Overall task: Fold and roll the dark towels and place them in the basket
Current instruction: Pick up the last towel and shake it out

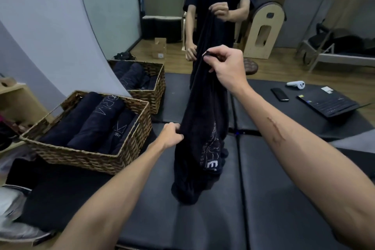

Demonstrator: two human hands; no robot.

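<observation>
head view: a dark towel (pixel 203 128) hangs bunched at frame centre, its lower end resting on the black mat (pixel 263 189). the right hand (pixel 225 67), above centre, pinches the towel's upper edge between thumb and curled fingers. the left hand (pixel 172 135), lower and just left of centre, grips the towel's side with fingers clenched round the cloth. at left a wicker basket (pixel 91 158) sits on the mat's edge, holding about 4 rolled dark towels (pixel 91 124) side by side. at upper left a mirror (pixel 101 16) reflects the person, the towel and the basket. at right on the mat lie a phone (pixel 280 94), a white controller (pixel 296 85) and a laptop (pixel 328 103).
</observation>
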